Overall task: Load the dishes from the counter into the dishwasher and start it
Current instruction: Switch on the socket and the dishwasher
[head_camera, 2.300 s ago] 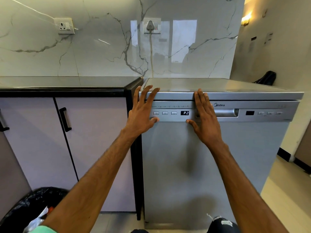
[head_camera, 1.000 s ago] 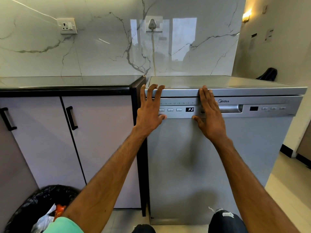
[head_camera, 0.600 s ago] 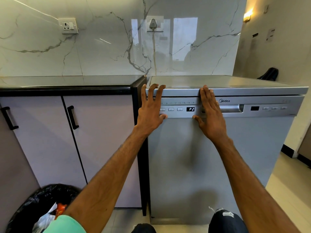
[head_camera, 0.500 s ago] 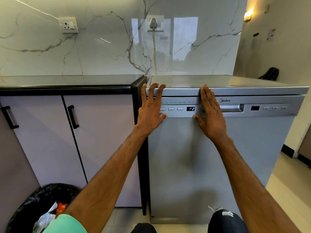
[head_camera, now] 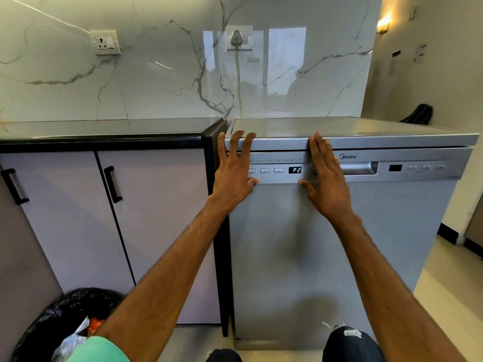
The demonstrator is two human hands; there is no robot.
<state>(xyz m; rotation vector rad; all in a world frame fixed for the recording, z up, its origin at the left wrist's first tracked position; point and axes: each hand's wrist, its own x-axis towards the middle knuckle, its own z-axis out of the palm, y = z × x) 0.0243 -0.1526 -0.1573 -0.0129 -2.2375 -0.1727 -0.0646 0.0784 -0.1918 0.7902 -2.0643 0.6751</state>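
A silver dishwasher [head_camera: 300, 257] stands with its door closed. On its control panel a small display [head_camera: 295, 170] reads P2, with three buttons [head_camera: 264, 171] to the left of it. My left hand [head_camera: 234, 176] lies flat on the panel's left end, fingers spread up to the top edge and thumb near the leftmost button. My right hand [head_camera: 326, 176] lies flat over the left part of the door handle [head_camera: 359, 168], fingers straight. No dishes are in view.
A black counter [head_camera: 104, 131] over lilac cabinet doors [head_camera: 162, 218] adjoins the dishwasher on the left. A black bin bag [head_camera: 60, 325] with rubbish sits at the lower left. The dishwasher's plug [head_camera: 236, 37] is in a wall socket. Tiled floor [head_camera: 449, 283] lies to the right.
Both hands have stayed flat on the panel. The view shifted slightly; the display reads P2 throughout.
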